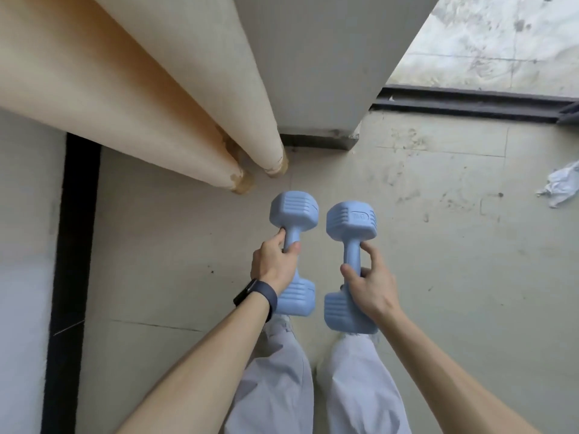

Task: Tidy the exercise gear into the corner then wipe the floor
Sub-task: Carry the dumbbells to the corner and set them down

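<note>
Two light blue dumbbells hang side by side above the floor, pointing away from me. My left hand [275,261] grips the handle of the left dumbbell [294,211]; a dark band sits on that wrist. My right hand [368,281] grips the handle of the right dumbbell [351,222]. Both dumbbells are in front of my legs, a short way from the corner where two beige rolled mats [150,101] lean against the grey pillar [313,64].
A crumpled white cloth [560,186] lies on the dusty tiled floor [438,245] at the far right. A dark door track [470,103] runs along the back right. A black strip [73,245] borders the wall at the left.
</note>
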Action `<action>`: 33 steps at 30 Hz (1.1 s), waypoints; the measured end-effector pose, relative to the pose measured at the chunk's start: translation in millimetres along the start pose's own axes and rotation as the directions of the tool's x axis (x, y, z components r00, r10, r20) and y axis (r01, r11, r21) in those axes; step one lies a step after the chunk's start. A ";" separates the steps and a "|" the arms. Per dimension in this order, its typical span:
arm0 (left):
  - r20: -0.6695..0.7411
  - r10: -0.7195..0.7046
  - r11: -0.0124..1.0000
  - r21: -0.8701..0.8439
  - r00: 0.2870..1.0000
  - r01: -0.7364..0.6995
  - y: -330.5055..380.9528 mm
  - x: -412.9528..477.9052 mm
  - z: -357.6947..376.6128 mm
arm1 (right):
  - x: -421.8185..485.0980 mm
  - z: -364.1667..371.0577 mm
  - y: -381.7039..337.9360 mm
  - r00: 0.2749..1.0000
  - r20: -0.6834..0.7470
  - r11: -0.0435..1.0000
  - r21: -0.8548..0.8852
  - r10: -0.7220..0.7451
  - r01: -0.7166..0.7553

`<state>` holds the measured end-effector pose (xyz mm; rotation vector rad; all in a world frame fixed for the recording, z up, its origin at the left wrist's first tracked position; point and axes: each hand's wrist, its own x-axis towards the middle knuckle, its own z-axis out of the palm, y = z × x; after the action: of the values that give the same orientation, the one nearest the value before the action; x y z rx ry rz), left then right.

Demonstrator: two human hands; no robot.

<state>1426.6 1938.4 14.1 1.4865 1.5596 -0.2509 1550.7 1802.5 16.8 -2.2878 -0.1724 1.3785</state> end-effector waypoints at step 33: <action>-0.051 0.082 0.992 0.099 0.995 -0.077 -8.8 235.5 94.5 | 251.8 58.7 -16.2 0.972 0.175 0.965 -0.182 -0.155 0.187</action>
<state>1503.7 2029.4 -210.1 1.6396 1.5463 -0.2437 1625.4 1920.1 -201.6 -2.2540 -0.5705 1.5105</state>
